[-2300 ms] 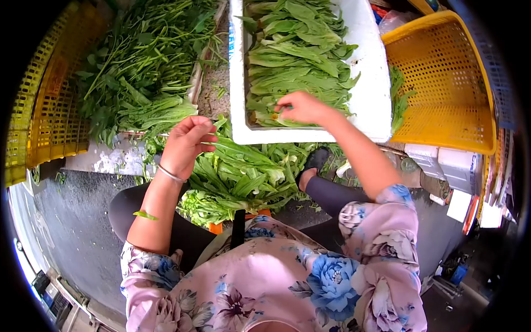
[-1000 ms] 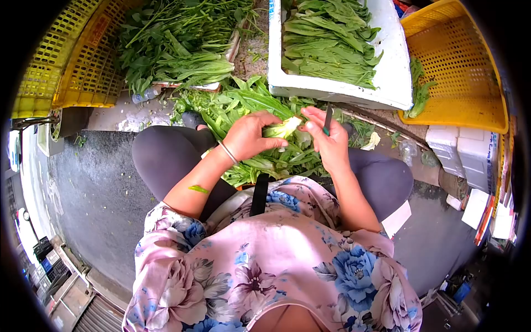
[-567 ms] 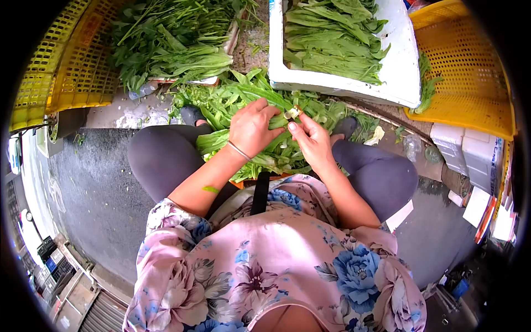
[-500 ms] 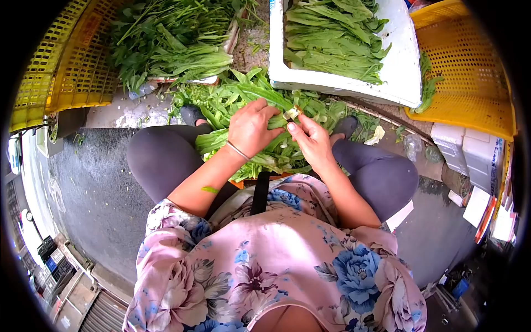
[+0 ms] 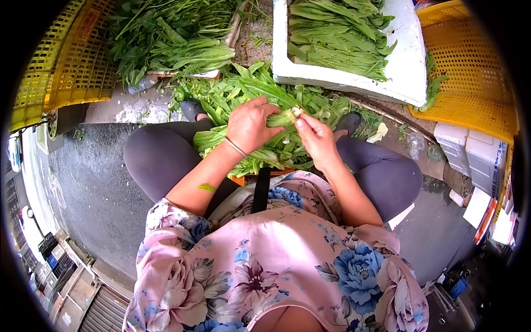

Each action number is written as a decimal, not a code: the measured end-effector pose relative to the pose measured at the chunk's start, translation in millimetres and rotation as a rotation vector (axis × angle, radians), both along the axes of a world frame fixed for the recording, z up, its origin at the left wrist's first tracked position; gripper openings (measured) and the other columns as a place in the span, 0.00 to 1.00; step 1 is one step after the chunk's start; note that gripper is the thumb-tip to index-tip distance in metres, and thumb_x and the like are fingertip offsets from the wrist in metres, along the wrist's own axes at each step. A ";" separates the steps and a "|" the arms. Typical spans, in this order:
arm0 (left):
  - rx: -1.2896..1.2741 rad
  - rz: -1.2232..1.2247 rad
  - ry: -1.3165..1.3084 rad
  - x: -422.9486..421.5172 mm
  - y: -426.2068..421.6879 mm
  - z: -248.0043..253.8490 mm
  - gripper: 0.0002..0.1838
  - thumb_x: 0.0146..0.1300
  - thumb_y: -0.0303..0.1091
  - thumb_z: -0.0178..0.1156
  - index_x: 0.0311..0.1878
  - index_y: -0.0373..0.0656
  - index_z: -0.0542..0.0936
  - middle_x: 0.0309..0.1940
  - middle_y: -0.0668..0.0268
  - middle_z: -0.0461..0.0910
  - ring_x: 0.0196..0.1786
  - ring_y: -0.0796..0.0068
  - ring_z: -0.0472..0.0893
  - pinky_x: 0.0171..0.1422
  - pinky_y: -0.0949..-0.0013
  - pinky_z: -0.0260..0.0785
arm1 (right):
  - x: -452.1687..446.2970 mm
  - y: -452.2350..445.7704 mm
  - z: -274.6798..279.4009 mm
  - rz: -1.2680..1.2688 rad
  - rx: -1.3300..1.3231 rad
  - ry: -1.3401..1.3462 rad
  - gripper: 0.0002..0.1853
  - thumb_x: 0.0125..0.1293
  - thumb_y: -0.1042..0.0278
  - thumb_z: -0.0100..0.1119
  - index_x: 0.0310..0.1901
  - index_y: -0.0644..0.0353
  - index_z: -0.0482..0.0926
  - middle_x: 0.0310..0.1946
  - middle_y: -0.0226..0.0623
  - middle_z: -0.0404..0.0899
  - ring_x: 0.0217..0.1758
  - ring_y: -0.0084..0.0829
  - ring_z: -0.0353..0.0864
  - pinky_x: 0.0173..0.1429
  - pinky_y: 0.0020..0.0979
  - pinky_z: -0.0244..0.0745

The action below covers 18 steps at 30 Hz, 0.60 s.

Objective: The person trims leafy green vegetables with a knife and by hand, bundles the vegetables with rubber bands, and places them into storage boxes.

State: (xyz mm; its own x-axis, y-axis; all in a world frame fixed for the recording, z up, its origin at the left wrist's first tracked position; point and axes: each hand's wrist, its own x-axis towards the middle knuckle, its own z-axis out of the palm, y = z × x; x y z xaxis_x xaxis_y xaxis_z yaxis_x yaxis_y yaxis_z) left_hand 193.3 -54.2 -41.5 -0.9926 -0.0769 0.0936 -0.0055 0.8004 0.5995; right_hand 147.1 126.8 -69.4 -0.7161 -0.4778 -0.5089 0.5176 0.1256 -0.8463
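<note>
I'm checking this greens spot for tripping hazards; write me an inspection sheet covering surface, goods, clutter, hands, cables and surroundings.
Surface: dark pavement, scattered green scraps
Goods: leafy bunch held over a loose heap of greens; more greens in the white foam box
Clutter: pale leaf and clear plastic beyond the right foot
Hands: left hand grips the bunch; right hand pinches its stem end
Cables: nothing seen
Surroundings: yellow crates at left, yellow basket at right

The grey-brown pavement (image 5: pixel 394 146) carries green scraps (image 5: pixel 366 126), a pale leaf (image 5: pixel 378 133) and clear plastic (image 5: pixel 415 145).
</note>
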 end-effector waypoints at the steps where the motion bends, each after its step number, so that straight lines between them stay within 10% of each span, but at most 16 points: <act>1: 0.031 0.000 -0.031 0.0 -0.4 -0.4 0.18 0.36 0.39 0.70 0.33 0.44 0.80 0.26 0.65 0.72 0.32 0.63 0.76 0.36 0.67 0.70 | -1.5 2.3 3.5 -0.010 -0.085 -0.161 0.17 0.63 0.62 0.54 0.48 0.66 0.73 0.22 0.22 0.69 0.19 0.12 0.60 0.21 0.16 0.57; 7: 0.352 -0.045 -0.131 -1.4 -8.1 -14.8 0.20 0.38 0.37 0.72 0.37 0.42 0.80 0.30 0.64 0.75 0.33 0.69 0.77 0.40 0.72 0.69 | -6.5 15.4 3.2 -0.023 -0.390 -0.539 0.11 0.65 0.59 0.50 0.45 0.53 0.71 0.19 0.21 0.61 0.16 0.13 0.56 0.16 0.16 0.50; 18: 1.115 0.012 -0.474 -7.4 -9.0 -28.2 0.17 0.54 0.30 0.63 0.46 0.35 0.74 0.33 0.69 0.79 0.35 0.87 0.74 0.39 0.82 0.67 | -7.9 13.0 8.1 -0.122 0.002 -0.389 0.24 0.63 0.55 0.52 0.58 0.56 0.66 0.19 0.21 0.61 0.16 0.12 0.56 0.17 0.16 0.50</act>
